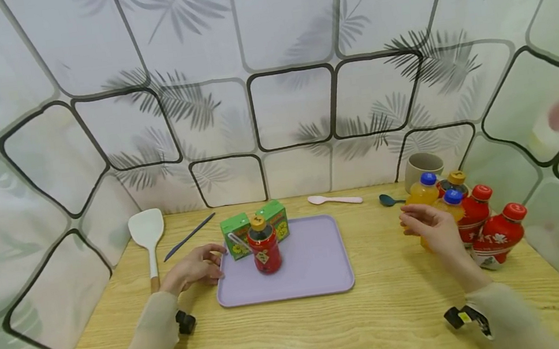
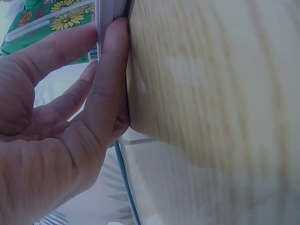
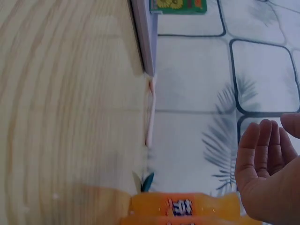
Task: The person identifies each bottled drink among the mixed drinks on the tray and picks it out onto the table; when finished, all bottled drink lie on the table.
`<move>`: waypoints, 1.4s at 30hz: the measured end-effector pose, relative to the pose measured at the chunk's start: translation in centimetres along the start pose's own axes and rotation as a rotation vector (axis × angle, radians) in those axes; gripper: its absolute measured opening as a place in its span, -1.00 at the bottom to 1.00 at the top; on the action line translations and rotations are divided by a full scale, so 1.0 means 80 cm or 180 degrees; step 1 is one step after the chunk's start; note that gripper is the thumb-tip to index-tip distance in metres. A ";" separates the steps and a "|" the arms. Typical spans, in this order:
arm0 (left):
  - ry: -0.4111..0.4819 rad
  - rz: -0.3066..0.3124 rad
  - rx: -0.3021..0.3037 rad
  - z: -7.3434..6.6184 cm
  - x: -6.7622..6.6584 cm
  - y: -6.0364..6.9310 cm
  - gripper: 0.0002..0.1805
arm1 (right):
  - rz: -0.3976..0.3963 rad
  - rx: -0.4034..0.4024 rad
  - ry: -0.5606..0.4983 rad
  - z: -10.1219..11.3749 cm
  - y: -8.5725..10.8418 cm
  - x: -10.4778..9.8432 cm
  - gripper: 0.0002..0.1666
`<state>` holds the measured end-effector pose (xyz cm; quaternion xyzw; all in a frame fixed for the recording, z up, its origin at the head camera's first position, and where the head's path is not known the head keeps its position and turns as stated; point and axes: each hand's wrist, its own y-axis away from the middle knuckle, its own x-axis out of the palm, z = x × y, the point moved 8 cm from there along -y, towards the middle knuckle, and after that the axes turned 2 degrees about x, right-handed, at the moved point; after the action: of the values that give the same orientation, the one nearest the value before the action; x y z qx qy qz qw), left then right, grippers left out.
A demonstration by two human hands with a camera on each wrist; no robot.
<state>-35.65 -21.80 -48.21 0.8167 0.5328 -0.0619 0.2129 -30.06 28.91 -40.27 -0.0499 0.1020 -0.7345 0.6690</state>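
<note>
My left hand (image 1: 198, 268) is at the left edge of a light purple tray (image 1: 316, 257), pinching its rim between thumb and finger in the left wrist view. Two green drink cartons with yellow flowers, one at the left (image 1: 236, 236) and one behind (image 1: 277, 219), stand on the tray. In front of them is a red-labelled bottle (image 1: 266, 252) with a gold cap. My right hand (image 1: 435, 231) hovers beside orange drink bottles (image 3: 183, 206), its fingers loosely bent and holding nothing. From the head view it partly hides those bottles.
Red bottles (image 1: 499, 235), another gold-capped bottle (image 1: 455, 179) and a beige cup (image 1: 422, 165) crowd the right side. A pink spoon (image 1: 336, 199) and a dark spoon (image 1: 390, 200) lie at the back. Left of the tray are a white spatula (image 1: 147, 228) and a blue stick (image 1: 189, 237).
</note>
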 end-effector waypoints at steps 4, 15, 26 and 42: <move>-0.0023 -0.0013 -0.0019 0.000 -0.001 -0.001 -0.37 | 0.0099 0.0176 -0.0010 -0.008 -0.002 0.024 -0.79; -0.0013 0.0009 -0.0023 -0.002 0.001 0.002 -0.36 | 0.0393 0.0282 -0.0067 -0.021 -0.017 0.088 -0.78; -0.0038 -0.0004 -0.0043 -0.004 0.003 0.002 -0.36 | 0.0590 0.0527 -0.0120 -0.034 -0.022 0.133 -0.53; -0.0015 -0.0037 -0.0109 0.000 0.002 0.001 -0.35 | 0.1182 0.0617 -0.0124 -0.026 -0.014 0.206 -0.56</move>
<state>-35.52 -21.71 -48.24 0.8097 0.5380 -0.0559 0.2277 -33.22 12.79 -43.11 0.0202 0.0254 -0.6039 0.7964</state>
